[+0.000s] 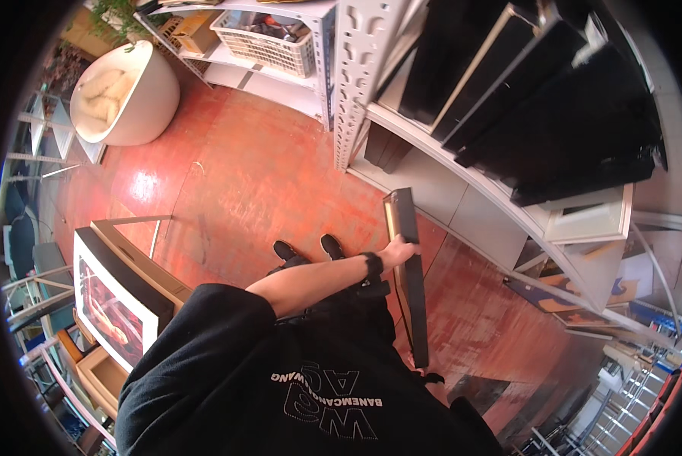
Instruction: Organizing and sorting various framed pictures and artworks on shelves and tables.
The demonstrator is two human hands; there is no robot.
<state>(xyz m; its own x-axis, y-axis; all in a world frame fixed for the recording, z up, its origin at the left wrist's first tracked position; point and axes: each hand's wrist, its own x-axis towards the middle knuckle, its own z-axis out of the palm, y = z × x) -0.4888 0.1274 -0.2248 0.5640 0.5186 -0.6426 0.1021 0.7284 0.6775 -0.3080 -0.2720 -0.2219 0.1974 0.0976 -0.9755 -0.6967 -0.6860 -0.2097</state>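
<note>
A dark rectangular frame or shallow box, seen nearly edge-on, stands away from the body on the right, with a pale strip along its inner side. My left hand reaches across the body and grips it near its far end; a black band is on that wrist. At its near end my right hand is closed around the edge, partly hidden by the frame and shirt. That wrist also wears a dark band. Beyond the frame rises a white metal shelving unit with several black panels leaning upright on it.
A white perforated post stands ahead, beside a shelf with a white plastic basket. A round white tub chair is at far left. A framed print stands close on the left. Boards lie low at right.
</note>
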